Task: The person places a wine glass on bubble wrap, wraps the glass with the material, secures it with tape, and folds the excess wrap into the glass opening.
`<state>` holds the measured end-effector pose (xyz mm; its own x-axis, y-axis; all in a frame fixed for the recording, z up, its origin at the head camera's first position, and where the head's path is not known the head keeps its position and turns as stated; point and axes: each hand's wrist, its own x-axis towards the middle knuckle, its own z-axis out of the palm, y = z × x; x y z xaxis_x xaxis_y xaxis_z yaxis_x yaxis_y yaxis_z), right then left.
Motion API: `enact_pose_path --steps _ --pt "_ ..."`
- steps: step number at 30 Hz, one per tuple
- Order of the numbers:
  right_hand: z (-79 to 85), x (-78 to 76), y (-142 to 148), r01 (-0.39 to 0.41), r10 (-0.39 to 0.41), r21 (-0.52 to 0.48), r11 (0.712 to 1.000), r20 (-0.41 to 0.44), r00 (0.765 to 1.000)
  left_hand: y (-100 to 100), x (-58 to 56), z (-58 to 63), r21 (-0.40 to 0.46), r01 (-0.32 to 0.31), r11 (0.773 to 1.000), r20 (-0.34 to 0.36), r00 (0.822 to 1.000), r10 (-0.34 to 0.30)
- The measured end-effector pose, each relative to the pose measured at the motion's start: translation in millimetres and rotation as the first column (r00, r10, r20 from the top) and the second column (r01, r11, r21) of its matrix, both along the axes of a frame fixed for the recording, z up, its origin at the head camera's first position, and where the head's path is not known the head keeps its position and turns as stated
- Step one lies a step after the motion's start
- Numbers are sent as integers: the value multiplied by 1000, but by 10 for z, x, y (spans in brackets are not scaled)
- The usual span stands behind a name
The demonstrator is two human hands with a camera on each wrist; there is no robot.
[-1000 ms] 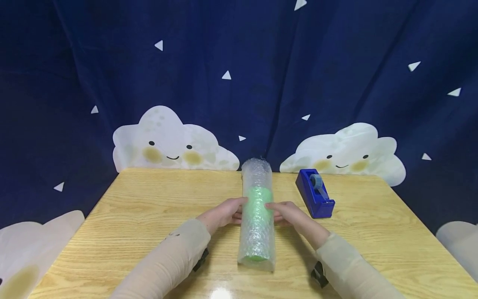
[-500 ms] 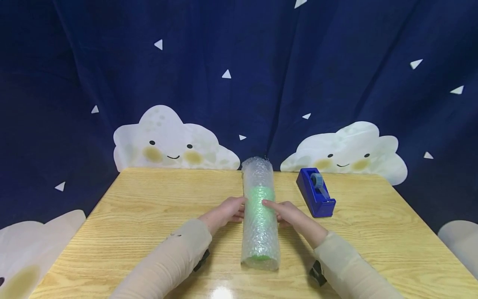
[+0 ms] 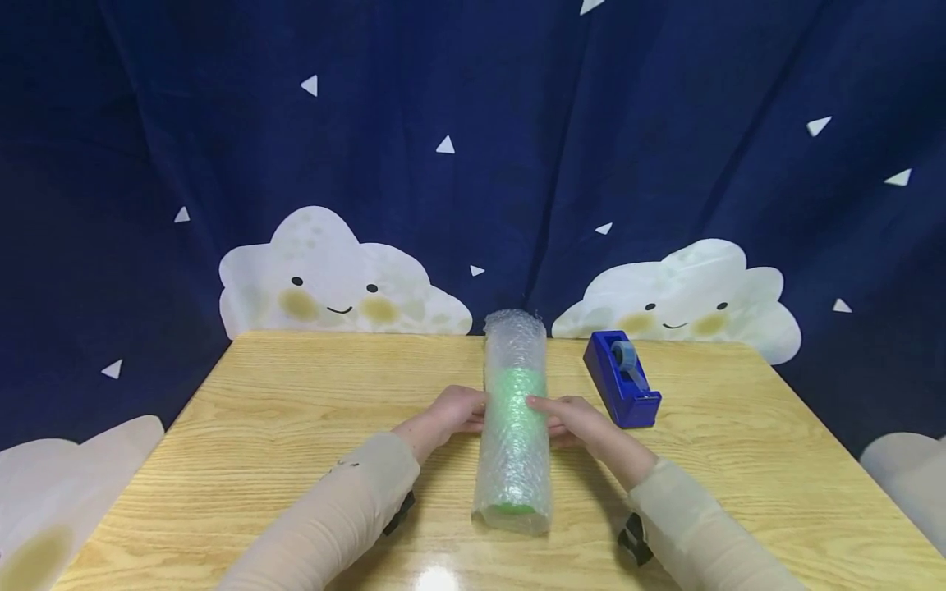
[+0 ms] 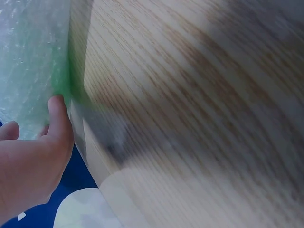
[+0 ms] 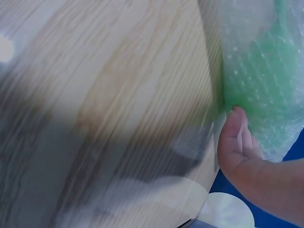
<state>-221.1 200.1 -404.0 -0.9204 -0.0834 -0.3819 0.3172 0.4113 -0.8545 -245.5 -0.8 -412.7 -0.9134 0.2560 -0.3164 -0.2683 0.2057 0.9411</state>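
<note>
On the table (image 3: 325, 394), a bubble-wrap roll (image 3: 513, 464) lies lengthwise near the far edge, well inside both side edges, green object (image 3: 521, 390) within, blue dispenser (image 3: 615, 386) apart at right, left hand (image 3: 455, 410) and right hand (image 3: 581, 421) loosely open against the wrap's sides, tape roll (image 3: 625, 355) seated in the dispenser.

I can read no text, label, brand, number or sign in any of the three views. Small dark marks (image 3: 344, 465) stand on my left sleeve (image 3: 332, 509) near the cuff (image 3: 401, 460); I cannot resolve them as characters.
</note>
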Motion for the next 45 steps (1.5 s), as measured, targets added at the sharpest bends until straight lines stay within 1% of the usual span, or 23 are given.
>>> enact_pose_path --steps 4,8,10,17,21,25,30,33,36,38,40,45 --pt "12 -4 12 -14 14 -16 1000 3 1000 -15 7 2 -11 -3 1000 -34 999 3" --pt "39 3 1 -13 12 29 999 8 1000 -26 17 4 -16 -8 1000 -53 999 7" --pt "45 5 -6 -4 3 42 999 9 1000 -29 25 6 -10 -11 1000 -51 999 11" --pt "52 8 -3 36 -36 14 999 7 999 -34 47 7 15 -16 1000 -40 999 16" --pt "52 1 24 35 -35 12 999 -4 999 -37 46 4 29 8 1000 -13 1000 -8" --pt "51 -2 51 16 -16 13 1000 -9 1000 -25 31 3 24 44 999 45 998 -45" --pt "31 -6 60 12 -11 29 1000 -20 1000 21 18 18 18 48 999 116 992 -50" --pt "6 -15 48 18 -17 46 999 -21 1000 39 24 28 14 38 999 130 991 -39" --pt "-11 -14 31 4 -3 61 998 -12 1000 51 34 34 12 33 999 137 990 -35" --pt "-17 -10 18 -13 13 66 998 -4 1000 55 36 34 13 42 999 137 990 -43" --pt "-22 -8 10 -31 30 35 999 7 1000 54 35 39 18 54 998 133 989 -56" --pt "-30 -19 2 -51 54 -67 996 33 998 23 28 32 35 116 993 110 987 -119"
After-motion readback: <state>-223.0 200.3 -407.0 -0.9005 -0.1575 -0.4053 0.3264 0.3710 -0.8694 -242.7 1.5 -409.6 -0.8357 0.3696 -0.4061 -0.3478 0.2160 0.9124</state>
